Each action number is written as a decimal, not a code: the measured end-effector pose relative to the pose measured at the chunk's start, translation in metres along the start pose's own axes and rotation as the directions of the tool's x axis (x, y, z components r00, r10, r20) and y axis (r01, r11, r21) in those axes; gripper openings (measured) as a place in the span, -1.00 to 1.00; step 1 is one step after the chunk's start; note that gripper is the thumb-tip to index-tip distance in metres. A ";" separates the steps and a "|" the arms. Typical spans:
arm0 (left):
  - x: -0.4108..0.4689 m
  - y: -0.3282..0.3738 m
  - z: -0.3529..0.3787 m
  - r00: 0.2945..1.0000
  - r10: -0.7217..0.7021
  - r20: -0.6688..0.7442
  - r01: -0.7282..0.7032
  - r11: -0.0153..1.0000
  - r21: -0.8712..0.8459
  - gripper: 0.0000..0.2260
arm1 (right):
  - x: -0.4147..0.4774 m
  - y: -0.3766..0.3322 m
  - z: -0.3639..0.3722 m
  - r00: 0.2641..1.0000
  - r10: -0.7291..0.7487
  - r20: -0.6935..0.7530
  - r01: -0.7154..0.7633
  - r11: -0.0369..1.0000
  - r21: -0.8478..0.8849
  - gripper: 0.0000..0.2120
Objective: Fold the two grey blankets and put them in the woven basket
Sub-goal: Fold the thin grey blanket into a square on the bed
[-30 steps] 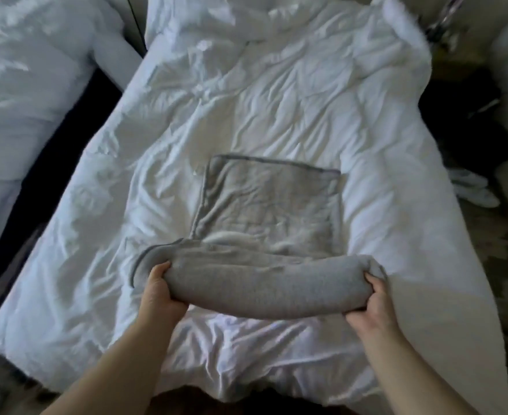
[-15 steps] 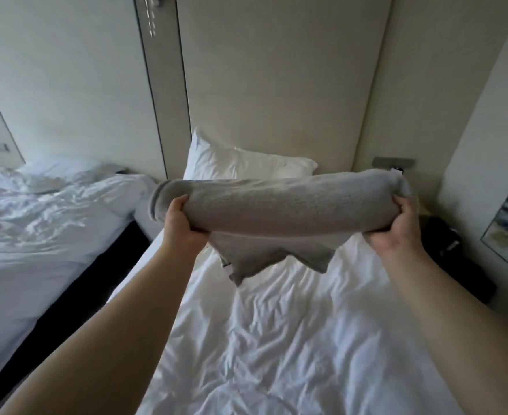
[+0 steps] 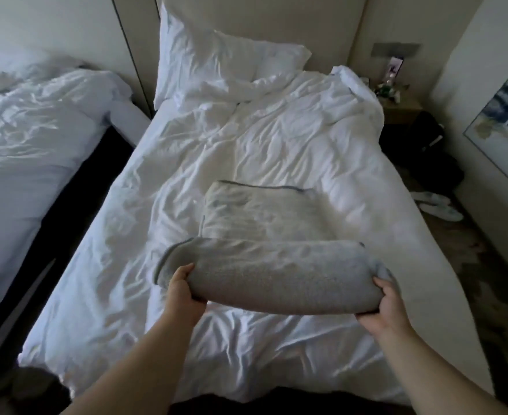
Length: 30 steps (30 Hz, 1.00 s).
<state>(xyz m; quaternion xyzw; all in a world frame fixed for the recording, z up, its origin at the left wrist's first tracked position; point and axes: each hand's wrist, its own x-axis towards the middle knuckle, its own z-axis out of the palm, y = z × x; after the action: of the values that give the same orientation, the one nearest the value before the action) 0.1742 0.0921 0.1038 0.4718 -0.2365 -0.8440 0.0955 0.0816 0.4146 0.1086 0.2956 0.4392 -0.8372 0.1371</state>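
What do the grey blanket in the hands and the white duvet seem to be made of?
Grey folded blanket: probably fleece or terry, matte; its surface looks nubbly. White crumpled duvet: likely woven cotton, faint sheen; it holds sharp creases.

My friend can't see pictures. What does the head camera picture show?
A person's left hand and right hand grip the ends of a thick fold of grey blanket above a rumpled white bed, with more grey fabric lying flat just behind it. A pillow leans at the far end; no basket shows.
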 end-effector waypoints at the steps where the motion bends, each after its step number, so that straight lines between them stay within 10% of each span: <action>1: -0.003 -0.016 -0.025 0.999 -0.026 -0.035 0.026 0.999 0.027 -0.85 | -0.010 0.018 -0.023 1.000 0.014 -0.021 -0.015 1.000 -0.011 -0.51; 16: -0.106 -0.111 -0.190 0.927 -0.139 -0.347 0.167 0.985 0.050 -0.49 | -0.131 0.116 -0.176 0.973 0.122 -0.195 -0.102 0.989 0.111 -0.60; 30: -0.098 -0.081 -0.119 0.888 -0.254 -0.383 0.193 0.962 -0.193 -0.43 | -0.107 0.079 -0.126 0.917 0.243 -0.316 -0.150 0.945 0.292 -0.74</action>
<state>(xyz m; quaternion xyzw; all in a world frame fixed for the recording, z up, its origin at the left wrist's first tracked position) 0.3319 0.1638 0.0850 0.6514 -0.0918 -0.7490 0.0794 0.2521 0.4689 0.0676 0.4972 0.3099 -0.8041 0.1010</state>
